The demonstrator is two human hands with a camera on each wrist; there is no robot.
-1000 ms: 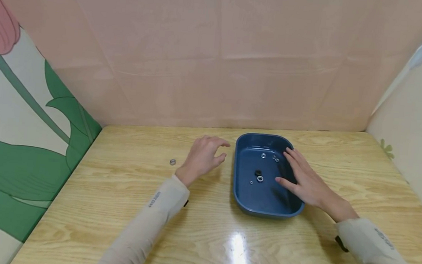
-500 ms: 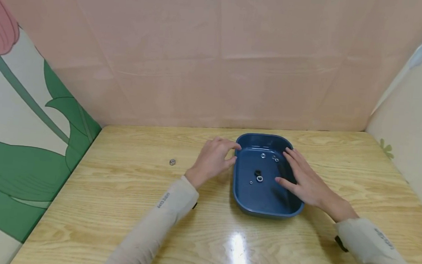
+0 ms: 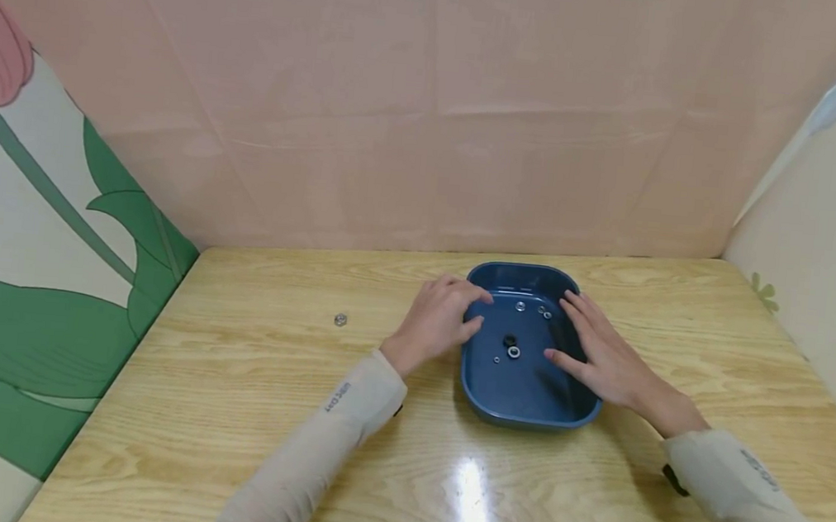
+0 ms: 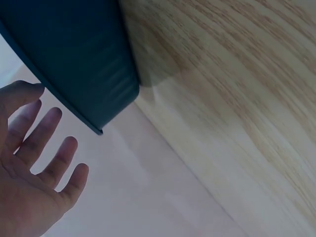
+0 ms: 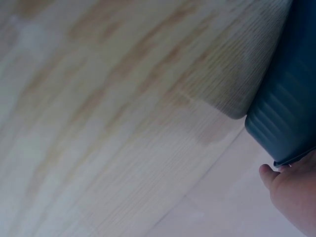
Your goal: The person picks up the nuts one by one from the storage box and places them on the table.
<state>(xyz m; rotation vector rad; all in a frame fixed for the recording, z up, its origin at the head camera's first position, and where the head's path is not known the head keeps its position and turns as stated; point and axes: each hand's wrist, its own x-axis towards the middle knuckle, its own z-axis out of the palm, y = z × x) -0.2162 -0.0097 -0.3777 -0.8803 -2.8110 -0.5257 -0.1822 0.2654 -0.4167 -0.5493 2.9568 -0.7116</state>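
A deep blue rectangular tray (image 3: pixel 477 390) stands on the table. My left hand (image 3: pixel 437 317) is over its left rim, thumb and forefinger apart above the inside, with nothing seen between them. In the left wrist view the fingers (image 4: pixel 45 131) of that hand spread loosely beside the tray's outer wall (image 4: pixel 74 59). Across the right rim lies my right hand (image 3: pixel 607 360), fingers straight and reaching over the inside. On the tray floor are several small nut-like rings, among them a silver one (image 3: pixel 514 352), a black one (image 3: pixel 510 340) and a shiny one (image 3: pixel 521 306).
A small silver nut-like piece (image 3: pixel 341 320) lies on the wooden table (image 3: pixel 229 377), left of the tray. A pink sheet (image 3: pixel 431 113) hangs behind the table. Panels with painted flowers stand at the left (image 3: pixel 15 342) and right.
My left hand has moved right, from beside the tray to over its left rim. The right hand keeps its place, and the small pieces lie as before.
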